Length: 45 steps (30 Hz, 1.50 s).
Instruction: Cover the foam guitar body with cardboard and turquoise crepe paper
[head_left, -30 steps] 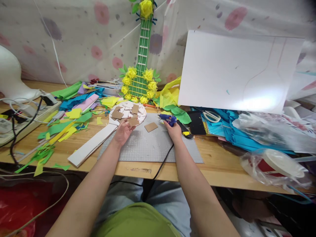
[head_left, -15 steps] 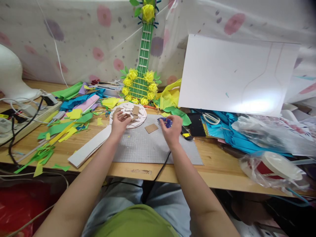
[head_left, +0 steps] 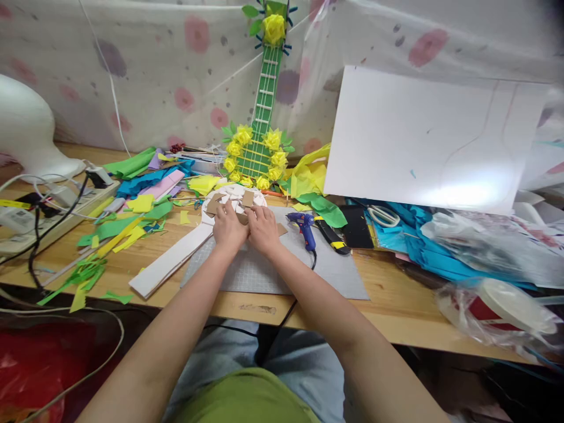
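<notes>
My left hand (head_left: 230, 228) and my right hand (head_left: 263, 228) meet at the near edge of a round white piece (head_left: 238, 192) covered with crumpled white scraps and cardboard squares. Between them a small brown cardboard piece (head_left: 242, 218) shows, with the fingers of both hands closed on it; the fingertips are partly hidden. A long white strip (head_left: 171, 261) runs from the round piece toward the lower left. Just right of my right hand, another cardboard piece (head_left: 281, 229) is partly covered. The blue glue gun (head_left: 304, 228) lies on the grey cutting mat (head_left: 264, 276), untouched.
A yellow-black utility knife (head_left: 333, 237), dark phone-like slab (head_left: 358, 226) and scissors (head_left: 384, 216) lie to the right. Behind stands a green paper guitar (head_left: 263, 106) with yellow flowers. Paper scraps (head_left: 123, 220) and a power strip (head_left: 83, 208) fill the left. A white board (head_left: 423, 135) leans at right.
My right hand has let go of the glue gun, which now lies on the mat, and has moved left beside my left hand. Both hands now close on the cardboard piece.
</notes>
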Motion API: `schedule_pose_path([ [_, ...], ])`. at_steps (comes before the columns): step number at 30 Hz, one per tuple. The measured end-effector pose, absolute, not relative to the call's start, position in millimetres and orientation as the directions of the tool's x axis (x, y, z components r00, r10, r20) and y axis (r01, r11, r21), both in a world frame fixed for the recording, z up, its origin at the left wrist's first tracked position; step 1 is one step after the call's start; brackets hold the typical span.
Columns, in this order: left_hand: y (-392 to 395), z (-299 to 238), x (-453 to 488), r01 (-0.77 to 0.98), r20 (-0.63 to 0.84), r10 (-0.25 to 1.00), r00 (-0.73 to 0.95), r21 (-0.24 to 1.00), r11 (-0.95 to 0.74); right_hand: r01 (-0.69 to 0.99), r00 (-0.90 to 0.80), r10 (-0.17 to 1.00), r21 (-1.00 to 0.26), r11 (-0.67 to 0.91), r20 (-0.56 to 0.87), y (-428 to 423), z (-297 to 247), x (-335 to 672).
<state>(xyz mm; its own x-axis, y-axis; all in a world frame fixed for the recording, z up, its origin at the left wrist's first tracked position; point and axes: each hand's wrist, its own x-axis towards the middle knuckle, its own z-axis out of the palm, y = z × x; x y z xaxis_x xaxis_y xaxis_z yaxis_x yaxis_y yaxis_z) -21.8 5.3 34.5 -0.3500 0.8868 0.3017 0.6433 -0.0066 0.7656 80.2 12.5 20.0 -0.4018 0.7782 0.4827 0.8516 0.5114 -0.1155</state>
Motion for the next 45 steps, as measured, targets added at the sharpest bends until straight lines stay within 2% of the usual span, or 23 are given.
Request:
schedule_pose_path([
  [3, 8, 34, -21, 0.828, 0.314, 0.886, -0.341, 0.547, 0.125, 0.868, -0.414, 0.778, -0.051, 0.493, 0.472, 18, 19, 77],
  [7, 12, 27, -23, 0.874, 0.348, 0.875, -0.336, 0.461, 0.152, 0.857, -0.474, 0.758, 0.036, 0.515, 0.448, 19, 19, 74],
  [12, 16, 21, -24, 0.887, 0.391, 0.865, -0.314, 0.445, 0.121, 0.832, -0.529, 0.729, 0.099, 0.545, 0.435, 25, 19, 74],
  [17, 20, 26, -52, 0.857, 0.435, 0.845, -0.312, 0.512, 0.054, 0.787, -0.569, 0.701, 0.039, 0.616, 0.430, 45, 20, 97],
  [21, 25, 21, -82, 0.832, 0.512, 0.785, -0.349, 0.554, 0.008, 0.665, -0.672, 0.595, 0.005, 0.747, 0.441, 61, 15, 116],
  [25, 26, 5, -87, 0.863, 0.571, 0.782, -0.251, 0.498, -0.087, 0.580, -0.736, 0.518, 0.011, 0.815, 0.436, 67, 8, 118],
  [31, 26, -11, -78, 0.875, 0.591, 0.796, -0.129, 0.445, -0.188, 0.608, -0.696, 0.546, -0.023, 0.794, 0.465, 67, 2, 117],
  [38, 27, -19, -81, 0.870, 0.579, 0.815, 0.010, 0.397, -0.293, 0.614, -0.710, 0.559, -0.012, 0.789, 0.428, 65, 1, 115],
  [45, 24, -19, -81, 0.871, 0.540, 0.840, 0.055, 0.386, -0.305, 0.646, -0.673, 0.589, -0.033, 0.763, 0.448, 60, -4, 116],
])
